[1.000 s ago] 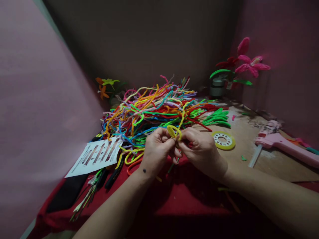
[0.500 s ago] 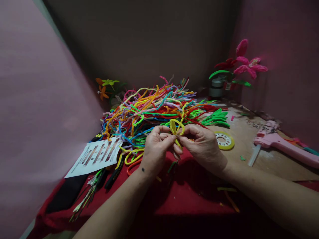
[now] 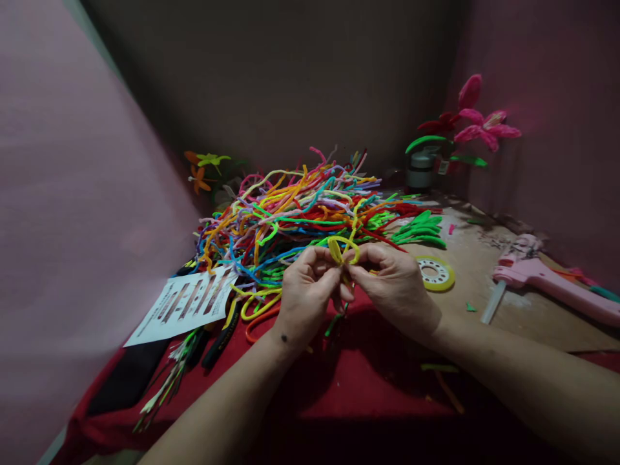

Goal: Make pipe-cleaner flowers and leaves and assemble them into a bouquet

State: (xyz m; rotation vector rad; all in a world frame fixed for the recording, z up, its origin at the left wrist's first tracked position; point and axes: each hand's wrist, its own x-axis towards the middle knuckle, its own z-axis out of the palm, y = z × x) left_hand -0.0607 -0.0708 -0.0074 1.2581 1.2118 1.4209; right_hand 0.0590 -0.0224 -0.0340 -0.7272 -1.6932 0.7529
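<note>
Looped yellow pipe cleaner [image 3: 353,244] rises above my fingertips, with one crinkled end reaching up toward the pile. My left hand [image 3: 312,284] pinches its base from the left, thumb against fingers. From the right, my right hand [image 3: 392,281] pinches the same base, so the fingertips of both hands almost touch. Behind them lies a tangled heap of many-coloured pipe cleaners [image 3: 290,206]. A small green piece [image 3: 333,325] shows just below my left hand.
A printed sheet [image 3: 181,303] and black-handled pliers [image 3: 223,339] lie left on the red cloth [image 3: 349,387]. A yellow-rimmed spool [image 3: 434,274], green bundle [image 3: 420,229] and pink glue gun [image 3: 557,284] are right. Pink flowers [image 3: 487,129] stand behind; a black item [image 3: 128,378] lies front left.
My left hand has shifted very slightly right and its fingers have curled in a little. The yellow loops have tilted and dropped slightly, and their lower part is now more hidden.
</note>
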